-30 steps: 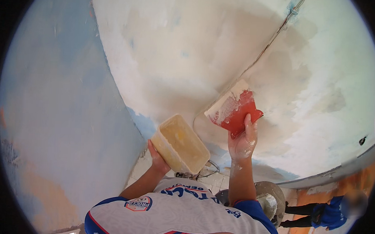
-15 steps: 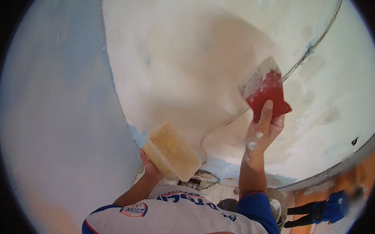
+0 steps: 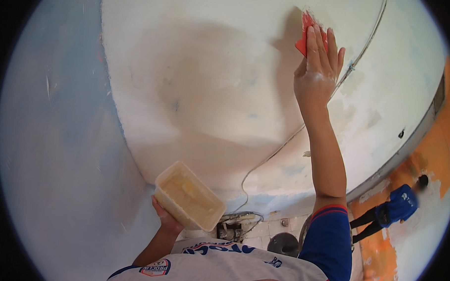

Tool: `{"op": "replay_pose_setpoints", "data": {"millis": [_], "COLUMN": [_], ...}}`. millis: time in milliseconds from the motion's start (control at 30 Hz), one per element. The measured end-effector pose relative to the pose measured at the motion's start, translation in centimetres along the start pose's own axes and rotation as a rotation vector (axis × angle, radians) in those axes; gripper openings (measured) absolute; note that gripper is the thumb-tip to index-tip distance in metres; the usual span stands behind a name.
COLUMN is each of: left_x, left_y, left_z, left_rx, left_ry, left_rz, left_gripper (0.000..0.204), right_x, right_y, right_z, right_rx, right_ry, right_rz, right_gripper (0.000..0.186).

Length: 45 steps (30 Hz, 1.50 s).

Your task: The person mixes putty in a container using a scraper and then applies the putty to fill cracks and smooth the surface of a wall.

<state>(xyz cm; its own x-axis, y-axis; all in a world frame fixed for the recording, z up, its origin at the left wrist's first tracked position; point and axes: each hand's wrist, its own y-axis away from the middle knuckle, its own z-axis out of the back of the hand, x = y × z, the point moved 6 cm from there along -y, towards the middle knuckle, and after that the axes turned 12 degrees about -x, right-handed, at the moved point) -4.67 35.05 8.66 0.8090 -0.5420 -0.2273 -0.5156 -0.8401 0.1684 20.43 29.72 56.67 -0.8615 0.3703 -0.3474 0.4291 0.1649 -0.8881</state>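
Note:
High up, my right hand (image 3: 315,77) presses a red putty spreader (image 3: 305,38) against the pale wall (image 3: 212,80). Its fingers lie stretched along the blade, and white smears mark the back of the hand. Part of the spreader is hidden behind the fingers. Lower left, my left hand (image 3: 166,218) grips a translucent rectangular plastic tub (image 3: 175,208) from its left side, tilted with the opening up. A thin layer of pale, creamy paste coats the tub's inside. The hidden fingers are behind and under the tub.
A bluish wall (image 3: 61,135) meets the pale one at a corner on the left. A cable (image 3: 351,68) runs down the pale wall. Below are a dark round container (image 3: 283,244) and tiled floor (image 3: 256,242). A person in blue (image 3: 401,208) stands by an orange wall at the right.
My right arm has stretched upward and the spreader has turned over from facing me to lie against the wall. The tub has shifted slightly down and left in view.

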Motion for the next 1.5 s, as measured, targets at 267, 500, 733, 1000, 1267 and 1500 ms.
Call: {"op": "replay_pose_setpoints", "data": {"millis": [267, 500, 733, 1000, 1267, 1500], "left_x": [-1.7, -2.5, -2.9, -2.5, -2.6, -4.2], "left_y": [1.1, 0.7, 1.1, 0.5, 1.0, 0.9], "left_z": [0.9, 1.4, 0.9, 2.5, 4.0, 4.0], "left_rx": [-0.054, -0.021, -0.024, 0.019, -0.045, -0.018], "left_ry": [-0.049, -0.079, -0.024, -0.02, -0.002, -0.086], "left_rz": [0.04, 0.048, 0.074, 0.096, 0.126, 0.026], "left_gripper": [0.094, 0.093, 0.088, 0.092, 0.089, 0.095], "right_x": [0.5, 3.6, 0.4, 4.6, -1.4, 7.8], "right_y": [1.4, 5.0, -2.1, 5.4, -2.4, 2.9], "right_z": [-3.4, -1.0, 2.5, 0.7, -1.6, 2.6], "right_rx": [0.046, 0.203, 0.034, 0.266, 0.09, 0.255], "right_ry": [0.043, -0.035, 0.06, -0.056, 0.108, -0.055], "right_rz": [0.156, 0.239, 0.166, 0.34, 0.231, 0.323], "right_gripper": [0.065, 0.057, 0.059, 0.061, 0.059, 0.04]}}
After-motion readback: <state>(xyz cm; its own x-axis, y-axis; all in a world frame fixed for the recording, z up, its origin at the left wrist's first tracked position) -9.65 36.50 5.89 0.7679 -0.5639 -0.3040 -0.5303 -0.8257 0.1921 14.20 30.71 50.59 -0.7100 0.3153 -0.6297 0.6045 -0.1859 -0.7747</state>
